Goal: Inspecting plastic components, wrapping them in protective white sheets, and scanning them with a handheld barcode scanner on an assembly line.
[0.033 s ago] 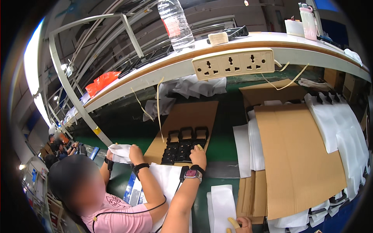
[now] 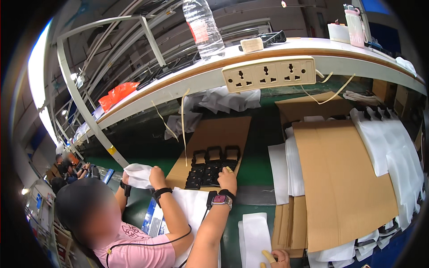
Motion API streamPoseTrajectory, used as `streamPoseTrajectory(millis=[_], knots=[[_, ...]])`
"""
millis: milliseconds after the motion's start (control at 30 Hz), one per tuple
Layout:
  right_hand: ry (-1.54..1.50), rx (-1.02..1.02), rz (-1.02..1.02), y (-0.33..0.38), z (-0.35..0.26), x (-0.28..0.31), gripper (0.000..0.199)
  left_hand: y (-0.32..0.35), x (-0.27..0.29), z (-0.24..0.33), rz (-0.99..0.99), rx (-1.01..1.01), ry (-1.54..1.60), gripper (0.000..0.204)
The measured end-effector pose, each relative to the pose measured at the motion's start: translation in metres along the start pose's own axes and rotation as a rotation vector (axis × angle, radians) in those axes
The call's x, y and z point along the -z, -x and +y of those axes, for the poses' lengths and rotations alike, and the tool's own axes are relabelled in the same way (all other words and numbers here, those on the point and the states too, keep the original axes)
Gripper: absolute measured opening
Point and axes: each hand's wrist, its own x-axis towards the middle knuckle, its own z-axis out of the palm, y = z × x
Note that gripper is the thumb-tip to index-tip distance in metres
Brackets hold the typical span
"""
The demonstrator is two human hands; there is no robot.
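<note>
My left hand [image 2: 227, 180], a yellow cot on one finger, is closed at the right edge of a group of black plastic frames [image 2: 210, 172]. Those frames lie side by side on a brown cardboard sheet [image 2: 234, 129], each with a loop at its far end. At the lower edge, my right hand [image 2: 279, 259] is partly cut off. Its yellow-cotted fingers close on the near right edge of a flat white foam sleeve [image 2: 255, 234] in a small stack. To my left, a co-worker in pink holds a white sleeve [image 2: 139, 175] in both hands.
At the right, a large cardboard sheet [image 2: 346, 183] covers stacked white-wrapped parts [image 2: 393, 143]. A power strip [image 2: 268, 73] is fixed to the raised shelf [image 2: 313, 43], with loose cords [image 2: 182, 120] hanging below. A water bottle [image 2: 203, 29] stands on that shelf.
The co-worker's white sleeve has shifted slightly and looks a little more spread. My two hands and the black frames have not visibly moved.
</note>
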Motion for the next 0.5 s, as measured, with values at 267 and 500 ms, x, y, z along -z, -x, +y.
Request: streamPoseTrajectory(millis=[267,500], knots=[[0.006,0.213,-0.108,-0.009,-0.011,0.015,0.056,0.0,0.007,0.008,-0.166,0.07,0.228,0.017],[0.051,0.255,-0.132,-0.009,-0.011,0.016,0.057,0.004,0.034,0.025,-0.161,-0.05,0.256,0.012]])
